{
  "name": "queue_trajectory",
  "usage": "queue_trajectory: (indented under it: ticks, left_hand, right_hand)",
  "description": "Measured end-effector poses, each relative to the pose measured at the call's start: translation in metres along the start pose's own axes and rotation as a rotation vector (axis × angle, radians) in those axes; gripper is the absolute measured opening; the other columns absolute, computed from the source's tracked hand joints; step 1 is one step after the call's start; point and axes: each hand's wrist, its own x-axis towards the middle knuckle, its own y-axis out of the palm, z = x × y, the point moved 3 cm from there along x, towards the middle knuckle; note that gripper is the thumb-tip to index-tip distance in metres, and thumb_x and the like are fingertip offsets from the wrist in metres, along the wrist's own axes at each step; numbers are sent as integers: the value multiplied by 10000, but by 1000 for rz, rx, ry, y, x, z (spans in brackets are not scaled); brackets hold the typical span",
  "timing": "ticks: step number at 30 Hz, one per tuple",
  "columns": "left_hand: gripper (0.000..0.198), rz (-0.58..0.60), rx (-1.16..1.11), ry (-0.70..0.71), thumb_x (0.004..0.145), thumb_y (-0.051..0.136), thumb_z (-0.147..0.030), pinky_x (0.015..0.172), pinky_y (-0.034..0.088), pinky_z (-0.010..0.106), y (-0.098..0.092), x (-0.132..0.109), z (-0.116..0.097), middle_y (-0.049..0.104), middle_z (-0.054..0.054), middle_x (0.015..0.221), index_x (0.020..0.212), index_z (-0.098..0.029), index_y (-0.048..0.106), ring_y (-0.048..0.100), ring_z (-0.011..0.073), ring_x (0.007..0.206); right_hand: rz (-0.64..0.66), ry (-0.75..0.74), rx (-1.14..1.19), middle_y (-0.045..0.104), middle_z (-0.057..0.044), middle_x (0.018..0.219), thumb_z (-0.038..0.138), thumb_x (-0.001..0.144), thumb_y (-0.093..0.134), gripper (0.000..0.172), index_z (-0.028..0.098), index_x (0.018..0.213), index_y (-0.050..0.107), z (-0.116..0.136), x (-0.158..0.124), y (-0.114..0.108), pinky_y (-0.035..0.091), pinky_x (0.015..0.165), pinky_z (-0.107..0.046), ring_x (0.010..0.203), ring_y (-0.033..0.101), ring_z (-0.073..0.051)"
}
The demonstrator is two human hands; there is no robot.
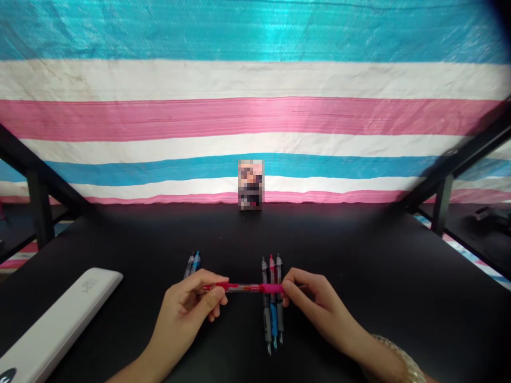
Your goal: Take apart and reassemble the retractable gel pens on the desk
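Note:
A pen (245, 288) with a red end, a clear barrel and a pink grip is held level across both hands. The fingertips of my left hand (195, 300) pinch its red end. At the other end, my right hand (309, 295) closes thumb and fingers on the pink grip. Under the pen lies a row of three pens (267, 319), side by side on the table; the middle one has a red top and a blue grip, the outer two are grey and clear. Two more pens (195, 261), one with a blue top, are partly hidden behind my left hand.
On the left of the black table (159, 234) lies a long white device (64, 324). A small upright card or box (250, 186), blurred, stands at the back edge. Black metal bars (439, 165) flank the table, and a striped tarp (255, 117) hangs behind it.

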Motion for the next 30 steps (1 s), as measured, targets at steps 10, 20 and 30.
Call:
queue_trajectory:
  ticks: [10,20,30]
  left_hand:
    - [123,-5,13,-12,900,691,-288,462,511,172,-1,-1,2,706,12,653,929,-208,780,628,115,509]
    - [160,-39,54,-35,887,694,-316,456,513,196,1,1,-1,693,17,643,909,-177,769,622,127,499]
    - [154,-44,62,-53,887,697,-319,463,513,207,0,-2,-2,692,17,639,912,-183,766,617,131,502]
  right_hand:
    - [8,24,38,554,7,727,466,984,542,363,185,762,599,-1,1,0,396,623,-265,677,491,-146]
    - [-13,51,74,594,1,747,466,943,625,309,180,827,638,-3,3,0,411,620,-253,695,526,-145]
    - [36,141,299,642,-2,670,524,870,696,365,181,807,589,-1,5,4,365,467,-208,542,504,-107]
